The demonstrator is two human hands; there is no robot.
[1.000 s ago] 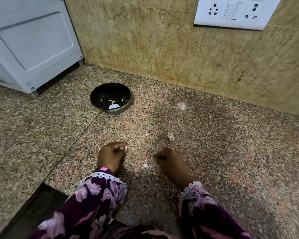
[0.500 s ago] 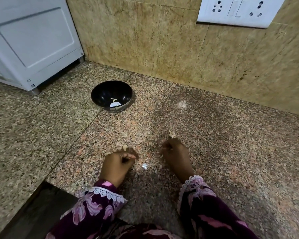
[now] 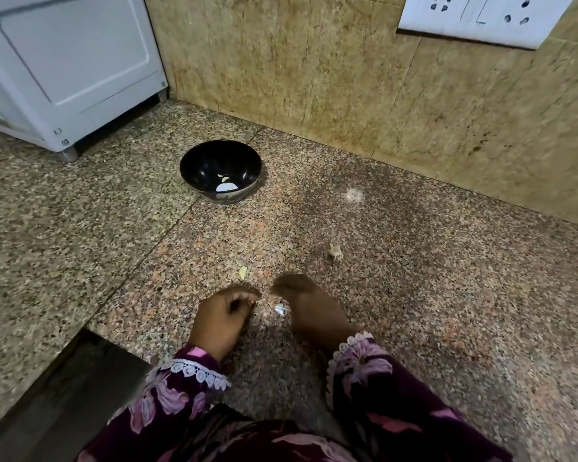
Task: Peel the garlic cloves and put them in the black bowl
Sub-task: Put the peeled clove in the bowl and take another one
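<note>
The black bowl (image 3: 194, 168) stands on the granite counter, well beyond my hands, with a few pale peeled cloves (image 3: 227, 185) at its bottom. One pale garlic clove (image 3: 243, 272) lies loose on the counter just past my left hand (image 3: 222, 320), whose fingers are curled with thumb against fingertips; I see nothing in them. My right hand (image 3: 309, 308) is blurred and shows its back, its fingers bent down and hidden. A small white scrap (image 3: 280, 308) lies between the hands. A dry piece of garlic skin (image 3: 335, 251) sits beyond the right hand.
A white appliance (image 3: 64, 71) stands at the back left on short feet. A tiled wall with a socket plate (image 3: 481, 18) closes the back. The counter's edge drops to a dark gap (image 3: 64, 395) at the lower left.
The left hand let go of the clove, which now lies on the counter, and drew back. The right hand reached out to the garlic skin, then pulled back toward the left hand.
</note>
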